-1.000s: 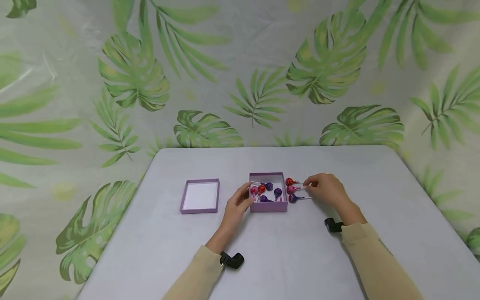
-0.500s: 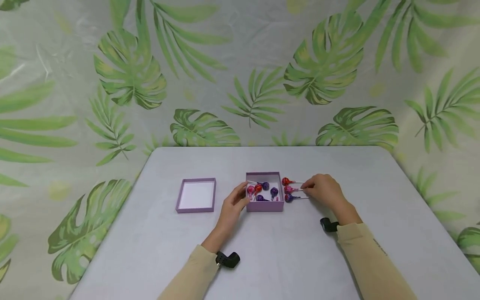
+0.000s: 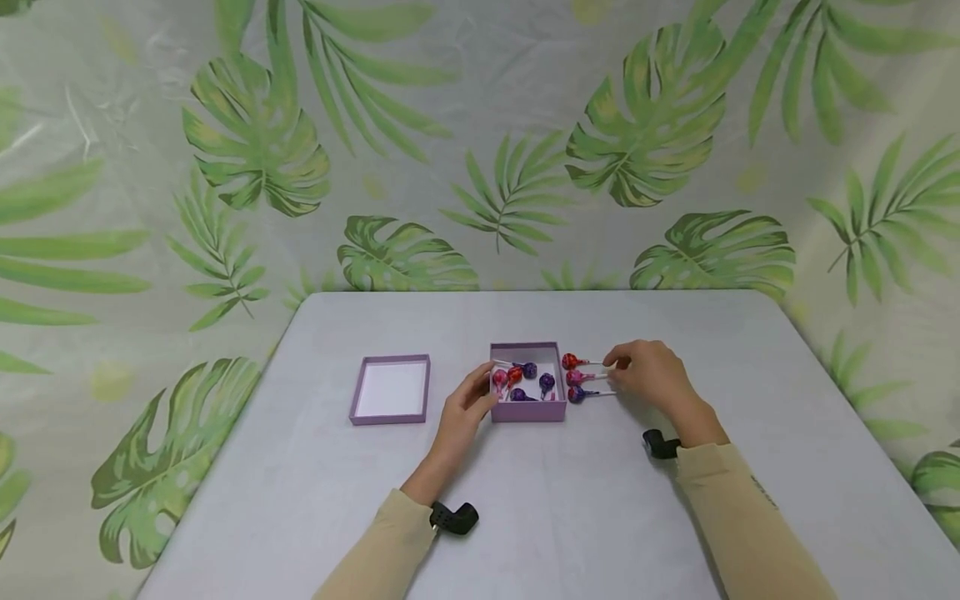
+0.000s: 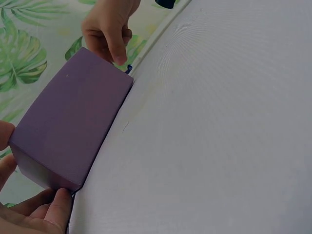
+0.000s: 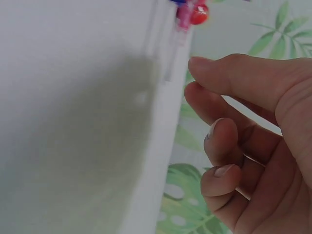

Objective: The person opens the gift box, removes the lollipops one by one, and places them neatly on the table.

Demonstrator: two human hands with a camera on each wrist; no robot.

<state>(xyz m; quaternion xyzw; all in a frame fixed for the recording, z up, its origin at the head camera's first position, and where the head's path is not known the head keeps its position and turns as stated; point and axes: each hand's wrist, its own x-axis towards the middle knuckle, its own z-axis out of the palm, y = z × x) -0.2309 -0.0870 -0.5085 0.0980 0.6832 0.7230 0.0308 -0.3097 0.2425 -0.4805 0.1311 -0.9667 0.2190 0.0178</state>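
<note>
My left hand (image 3: 462, 417) holds the left side of an open purple box (image 3: 527, 412), thumb at its front left corner. In the left wrist view, fingers (image 4: 59, 207) touch the box's lower corner. Inside the box lie several lollipops with purple, red and pink wrappers. Right of it three more lie in a column on the table: a red lollipop (image 3: 571, 362), a pink lollipop (image 3: 575, 377) and a dark purple-blue lollipop (image 3: 576, 394). My right hand (image 3: 654, 377) is at their white stick ends. In the right wrist view, its thumb and index fingertip stand slightly apart, nothing between them.
A shallow purple lid (image 3: 390, 389), white inside, lies left of the box. The white table (image 3: 570, 517) ends at the back against a leaf-print curtain (image 3: 510, 108). Black wrist devices (image 3: 454, 518) sit at both sleeves.
My right hand has lifted slightly away from the lollipop sticks, its fingertips parting. The left hand stays at the box. The whole head view has shifted a little.
</note>
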